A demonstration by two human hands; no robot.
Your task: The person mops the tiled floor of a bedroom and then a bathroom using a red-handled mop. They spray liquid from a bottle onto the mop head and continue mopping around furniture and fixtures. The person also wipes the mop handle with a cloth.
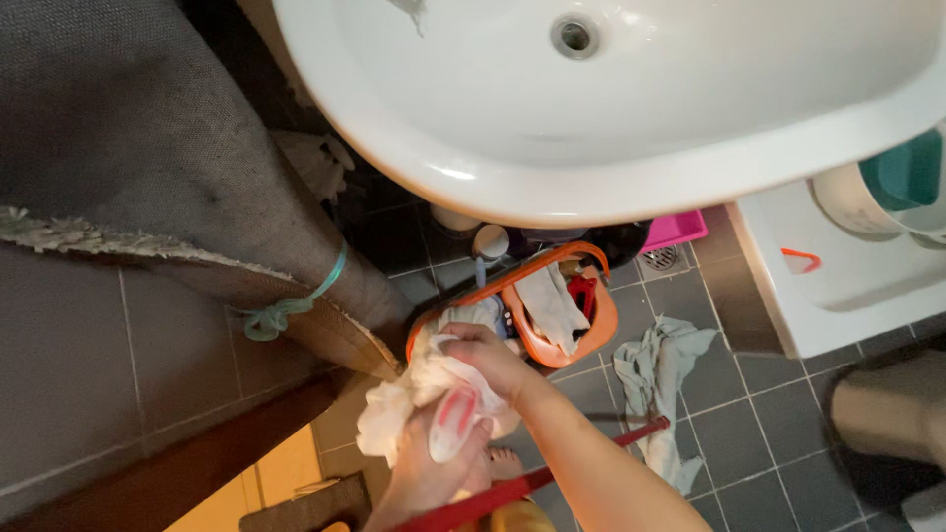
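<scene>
Both hands grip a crumpled white cloth (414, 399) held below the rim of the white ceramic basin (512, 167). The right hand (488, 360) closes over its top, while the left hand (434, 473) clutches it from beneath, against a small white-and-pink object (455, 419). The orange plastic caddy (562, 320) on the grey tiled floor (749, 414) lies just beyond the right hand.

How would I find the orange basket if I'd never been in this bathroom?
Look under the big white sink, down on the grey tiled floor. The orange basket sits there with a white cloth inside, the only bright orange tub, just beyond the person's hands.
</scene>
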